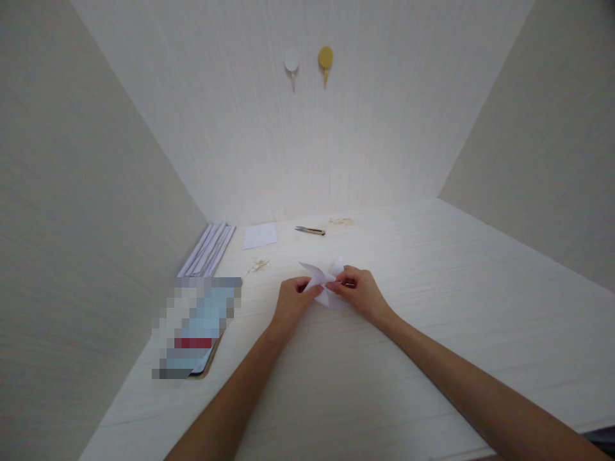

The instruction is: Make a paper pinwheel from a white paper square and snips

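Note:
A small white folded paper [327, 297], shaped like a pinwheel with points sticking out, is held just over the table in the middle of the view. My left hand [294, 299] pinches its left side, thumb pressed near the centre. From the other side, my right hand [358, 291] grips the paper with thumb and fingers close to the middle. What lies under the right fingertips is hidden. Beyond the hands, a pair of thread snips [310, 230] lies on the table, and a flat white paper sheet [260, 235] rests to its left.
A stack of folded papers [207, 250] lies along the left wall. Nearer, a blurred-out phone-like object [202, 326] lies on the table [432, 288]. Small scraps [257, 265] and more crumbs [341, 221] are scattered. White [291, 61] and yellow hooks [325, 57] are on the back wall.

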Demonstrator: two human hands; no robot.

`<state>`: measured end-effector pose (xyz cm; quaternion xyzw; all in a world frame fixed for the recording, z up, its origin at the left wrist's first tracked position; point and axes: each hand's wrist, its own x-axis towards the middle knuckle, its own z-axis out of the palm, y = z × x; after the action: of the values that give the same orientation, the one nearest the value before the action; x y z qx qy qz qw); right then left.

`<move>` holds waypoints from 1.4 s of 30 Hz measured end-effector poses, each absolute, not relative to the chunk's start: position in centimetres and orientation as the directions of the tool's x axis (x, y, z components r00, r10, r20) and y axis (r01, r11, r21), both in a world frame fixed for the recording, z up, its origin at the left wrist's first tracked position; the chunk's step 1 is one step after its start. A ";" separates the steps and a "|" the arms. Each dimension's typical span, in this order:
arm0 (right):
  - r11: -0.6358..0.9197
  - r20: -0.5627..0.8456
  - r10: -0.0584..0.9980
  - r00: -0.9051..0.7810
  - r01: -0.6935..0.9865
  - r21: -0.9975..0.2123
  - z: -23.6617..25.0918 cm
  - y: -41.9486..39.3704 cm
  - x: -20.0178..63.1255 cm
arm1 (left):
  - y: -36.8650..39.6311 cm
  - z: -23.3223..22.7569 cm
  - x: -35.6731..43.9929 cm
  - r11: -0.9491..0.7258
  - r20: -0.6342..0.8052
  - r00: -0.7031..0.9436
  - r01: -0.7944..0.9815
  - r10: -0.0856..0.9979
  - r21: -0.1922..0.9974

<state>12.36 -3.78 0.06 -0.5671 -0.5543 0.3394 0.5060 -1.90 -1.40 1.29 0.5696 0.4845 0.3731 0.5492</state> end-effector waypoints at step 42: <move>0.273 0.324 0.918 0.230 0.228 -0.935 0.3 -4.1 12.1 | -1.8 1.2 -1.4 0.039 -0.059 0.143 0.138 0.988 0.990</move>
<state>12.13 -4.15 0.34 -0.5252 -0.5453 0.2963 0.5822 -1.37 -1.79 1.17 0.5555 0.5067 0.4144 0.5128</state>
